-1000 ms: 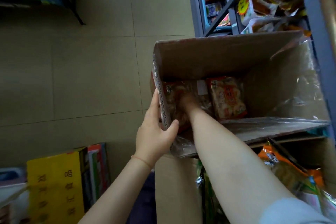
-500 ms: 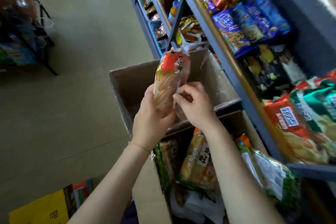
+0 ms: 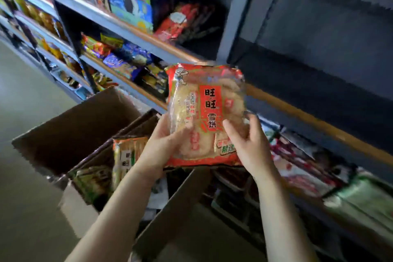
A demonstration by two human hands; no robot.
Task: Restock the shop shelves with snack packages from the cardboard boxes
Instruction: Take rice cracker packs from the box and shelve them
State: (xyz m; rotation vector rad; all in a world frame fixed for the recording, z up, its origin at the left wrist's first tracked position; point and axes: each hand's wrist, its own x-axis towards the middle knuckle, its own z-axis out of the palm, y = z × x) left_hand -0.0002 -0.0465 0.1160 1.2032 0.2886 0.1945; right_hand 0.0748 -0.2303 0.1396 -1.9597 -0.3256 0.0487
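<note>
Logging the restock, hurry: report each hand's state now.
Left hand: holding the rice cracker pack.
Right hand: holding the same pack.

The shelf bay (image 3: 319,53) up right, behind the held pack (image 3: 205,112), stood dark and open. An upright post (image 3: 238,19) bounded it on the left. Left bays were crammed with snacks (image 3: 125,59). Below, open boxes (image 3: 85,125) and bags (image 3: 361,195) blocked the way down.

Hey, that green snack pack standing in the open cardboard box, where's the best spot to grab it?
Grip the green snack pack by its top edge, coming straight down from above. It stands upright in the cardboard box, walls close around it, so only the top is exposed.
</note>
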